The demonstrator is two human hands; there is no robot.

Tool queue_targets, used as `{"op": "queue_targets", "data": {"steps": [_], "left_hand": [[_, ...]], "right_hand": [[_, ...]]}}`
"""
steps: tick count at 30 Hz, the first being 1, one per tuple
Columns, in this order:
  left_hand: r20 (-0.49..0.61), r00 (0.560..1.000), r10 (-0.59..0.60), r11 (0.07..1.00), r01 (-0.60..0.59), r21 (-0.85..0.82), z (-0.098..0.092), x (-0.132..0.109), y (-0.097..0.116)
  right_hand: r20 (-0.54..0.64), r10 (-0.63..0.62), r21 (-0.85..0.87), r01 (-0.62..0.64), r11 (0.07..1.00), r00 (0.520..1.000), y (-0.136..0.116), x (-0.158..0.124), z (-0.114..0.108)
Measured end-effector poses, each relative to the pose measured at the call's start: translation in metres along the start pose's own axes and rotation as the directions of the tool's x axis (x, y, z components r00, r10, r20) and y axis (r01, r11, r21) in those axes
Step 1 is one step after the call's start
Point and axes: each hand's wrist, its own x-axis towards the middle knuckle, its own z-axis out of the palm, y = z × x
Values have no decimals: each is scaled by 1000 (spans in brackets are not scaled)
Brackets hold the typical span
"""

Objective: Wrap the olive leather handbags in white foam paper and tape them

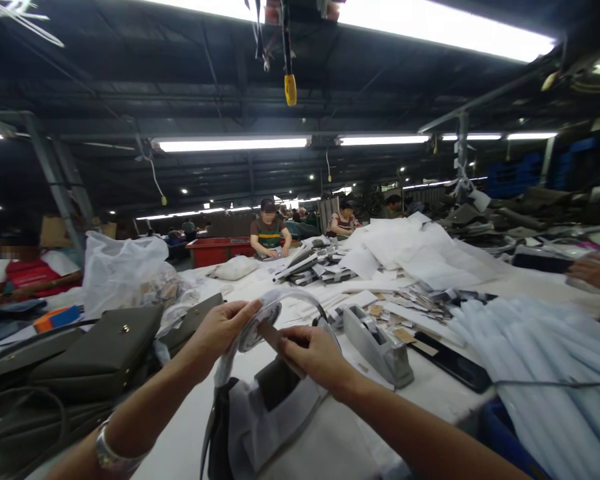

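A dark handbag (275, 383), partly covered in white wrapping (250, 427), stands before me on the white table. Its looped handle, sheathed in thin white wrap (300, 293), arches over the top. My left hand (225, 330) is closed on the white-wrapped handle, beside a coiled white part (255, 331). Between the thumb and fingers of my right hand (317, 357) is a brown card strip (271, 337), its far end touching or close to the coil. Just beyond my right hand stands a grey tape dispenser (377, 347).
Dark olive handbags (100, 347) are stacked at left, near a white plastic bag (123, 270). White foam tubes (545, 353) and a black phone-like slab (450, 360) lie at right. White sheets (420, 247) pile up behind. Co-workers sit across; another person's hand (597, 272) reaches in at right.
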Motion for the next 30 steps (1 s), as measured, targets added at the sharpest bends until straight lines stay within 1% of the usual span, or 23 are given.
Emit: {"op": "queue_targets", "data": {"steps": [2, 4, 7, 9, 11, 13, 15, 16, 20, 23, 26, 28, 29, 30], "left_hand": [[17, 1000, 6, 1000, -6, 2, 4, -1, 3], [31, 1000, 5, 1000, -5, -13, 6, -2, 5], [12, 1000, 29, 999, -29, 14, 5, -2, 2], [-21, 996, 83, 993, -81, 85, 2, -2, -3], [-56, 983, 174, 969, -160, 188, -1, 0, -8], [-75, 960, 268, 929, -237, 284, -2, 2, -11], [-60, 943, 328, 893, -289, 345, -1, 4, -11], [-47, 938, 344, 880, -304, 364, -1, 4, -10], [-22, 922, 387, 850, -347, 397, 3, 1, -8], [-49, 912, 407, 845, -356, 398, 5, -3, -11], [-89, 897, 432, 841, -365, 400, 7, -5, -16], [-144, 886, 440, 851, -361, 382, 9, -5, -18], [-198, 891, 408, 879, -325, 350, 10, -6, -18], [-261, 902, 345, 920, -270, 285, 11, -7, -18]], "right_hand": [[17, 38, 143, -40, 989, 999, -1, 8, 5], [44, 73, 300, -83, 950, 996, -5, 16, 11], [71, 122, 504, -141, 852, 990, -15, 23, 18], [105, 166, 578, -196, 792, 981, -21, 24, 20], [133, 226, 611, -259, 748, 965, -26, 24, 18], [157, 278, 635, -312, 706, 948, -31, 23, 16], [159, 278, 653, -312, 690, 947, -34, 22, 15], [148, 272, 650, -301, 698, 951, -35, 22, 15], [57, 302, 623, -270, 734, 952, -35, 25, 19], [48, 320, 629, -277, 726, 946, -31, 27, 24], [42, 307, 639, -262, 724, 951, -30, 25, 27], [30, 289, 650, -239, 722, 957, -32, 22, 27], [26, 285, 654, -232, 720, 958, -34, 20, 27], [22, 284, 655, -229, 720, 959, -36, 18, 27]]}}
